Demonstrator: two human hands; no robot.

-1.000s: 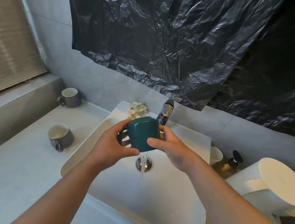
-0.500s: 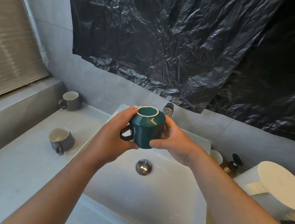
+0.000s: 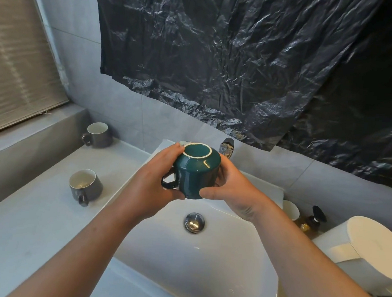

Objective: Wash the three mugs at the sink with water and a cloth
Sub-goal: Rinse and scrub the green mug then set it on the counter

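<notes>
Head camera, looking down over both forearms, showed me the green mug (image 3: pixel 196 172) held upside down in the air above the back half of the sink (image 3: pixel 205 261), its pale-ringed base facing up. I saw the left hand (image 3: pixel 151 187) wrapped round the mug's left side, thumb curled across the lower front and fingertips reaching the edge of the base, with the dark handle (image 3: pixel 168 184) poking out between them. The right hand (image 3: pixel 236 191) clamped the opposite side, its thumb lying across the wall near the rim and its fingers hidden behind the mug. Both hands were closed on that one mug. Below it sat the metal drain plug (image 3: pixel 194 222) in the basin floor, and the tap (image 3: pixel 226 149) peeked out just behind the mug. On the grey counter (image 3: pixel 20 228) to the left stood two more mugs, mouths up: the nearer grey mug (image 3: pixel 84 185) near the sink's left edge, handle toward me, and the farther grey mug (image 3: pixel 97 134) by the back wall. Right of the sink I made out a white cup (image 3: pixel 291 209), a brown pump bottle (image 3: pixel 311 222) just beside it, and a white lidded container (image 3: pixel 370 251). Black plastic sheet (image 3: pixel 221 56) hung on the tiled wall above, and a blind (image 3: pixel 15 52) covered the window at the left
</notes>
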